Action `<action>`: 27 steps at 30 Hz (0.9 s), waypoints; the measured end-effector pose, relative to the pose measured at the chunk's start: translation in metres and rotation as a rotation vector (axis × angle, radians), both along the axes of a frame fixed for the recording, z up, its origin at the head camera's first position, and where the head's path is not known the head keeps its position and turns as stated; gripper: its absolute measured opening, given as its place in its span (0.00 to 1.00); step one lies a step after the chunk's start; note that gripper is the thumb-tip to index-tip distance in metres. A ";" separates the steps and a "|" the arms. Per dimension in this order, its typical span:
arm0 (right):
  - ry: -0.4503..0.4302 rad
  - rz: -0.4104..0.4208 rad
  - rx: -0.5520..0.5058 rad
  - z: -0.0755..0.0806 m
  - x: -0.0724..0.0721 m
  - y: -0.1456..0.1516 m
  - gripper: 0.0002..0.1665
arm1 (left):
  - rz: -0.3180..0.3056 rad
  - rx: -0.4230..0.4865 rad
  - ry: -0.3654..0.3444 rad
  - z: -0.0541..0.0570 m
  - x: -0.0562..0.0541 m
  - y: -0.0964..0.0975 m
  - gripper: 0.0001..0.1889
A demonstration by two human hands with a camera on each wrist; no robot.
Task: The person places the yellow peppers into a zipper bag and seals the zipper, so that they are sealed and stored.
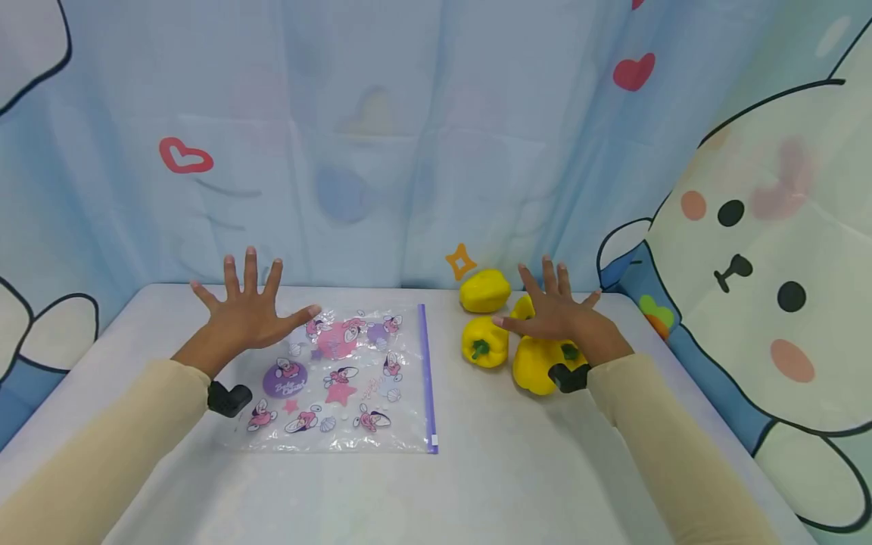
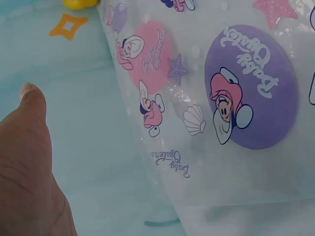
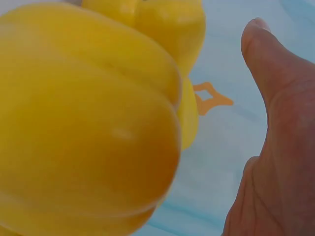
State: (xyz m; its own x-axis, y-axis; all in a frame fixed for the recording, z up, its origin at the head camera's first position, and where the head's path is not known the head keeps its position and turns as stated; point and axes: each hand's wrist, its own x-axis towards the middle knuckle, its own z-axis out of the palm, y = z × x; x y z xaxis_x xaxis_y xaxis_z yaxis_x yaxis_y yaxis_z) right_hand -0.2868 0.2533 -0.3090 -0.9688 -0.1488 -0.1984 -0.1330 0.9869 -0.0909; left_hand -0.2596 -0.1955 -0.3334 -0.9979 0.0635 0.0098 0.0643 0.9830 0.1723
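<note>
Tabletop (image 1: 490, 477) | bag (image 1: 350, 390) near left grip (image 1: 247, 318) | 4 peppers (image 1: 537, 366) near right grip (image 1: 557, 313)

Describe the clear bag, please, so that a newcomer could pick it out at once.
Find the white table. Near the left hand lies a flat, see-through bag. Unlike the yellow peppers to its right, it bears cartoon prints and a purple edge.
</note>
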 end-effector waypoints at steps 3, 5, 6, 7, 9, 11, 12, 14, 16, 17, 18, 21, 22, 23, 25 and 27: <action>0.009 0.011 -0.012 -0.002 0.000 -0.002 0.67 | -0.007 -0.002 -0.008 -0.002 0.000 0.001 0.58; 0.017 0.025 -0.025 -0.003 0.001 -0.003 0.66 | -0.012 -0.005 -0.015 -0.003 0.001 0.001 0.58; 0.023 0.035 -0.030 -0.004 0.001 -0.004 0.66 | -0.013 -0.007 -0.019 -0.003 0.002 0.002 0.58; 0.028 0.045 -0.040 -0.004 0.002 -0.005 0.65 | -0.015 -0.009 -0.022 -0.003 0.002 0.003 0.58; 0.036 0.061 -0.050 -0.004 0.004 -0.009 0.65 | -0.020 -0.015 -0.026 -0.004 0.002 0.005 0.58; 0.044 0.077 -0.056 -0.005 0.006 -0.013 0.65 | -0.027 -0.018 -0.029 -0.005 0.003 0.008 0.58; 0.048 0.083 -0.061 -0.006 0.006 -0.015 0.65 | -0.032 -0.020 -0.030 -0.005 0.003 0.010 0.58; 0.052 0.097 -0.075 -0.007 0.007 -0.020 0.66 | -0.044 -0.022 -0.028 -0.004 0.003 0.013 0.57; 0.059 0.116 -0.090 -0.009 0.008 -0.025 0.66 | -0.054 -0.023 -0.022 -0.004 0.003 0.016 0.57; 0.062 0.126 -0.092 -0.009 0.009 -0.027 0.66 | -0.058 -0.027 -0.019 -0.004 0.004 0.018 0.57; 0.062 0.136 -0.098 -0.010 0.009 -0.030 0.66 | -0.061 -0.034 -0.017 -0.005 0.004 0.020 0.57; 0.069 0.168 -0.102 -0.011 0.014 -0.039 0.66 | -0.070 -0.049 -0.015 -0.008 0.005 0.025 0.57; 0.070 0.177 -0.100 -0.012 0.015 -0.041 0.65 | -0.073 -0.054 -0.019 -0.010 0.005 0.027 0.58; 0.074 0.184 -0.089 -0.012 0.017 -0.045 0.66 | -0.076 -0.058 -0.020 -0.011 0.006 0.028 0.58; 0.088 0.195 -0.077 -0.015 0.020 -0.051 0.65 | -0.084 -0.058 -0.022 -0.014 0.007 0.031 0.57; 0.092 0.199 -0.066 -0.018 0.023 -0.056 0.66 | -0.093 -0.053 -0.026 -0.016 0.008 0.034 0.57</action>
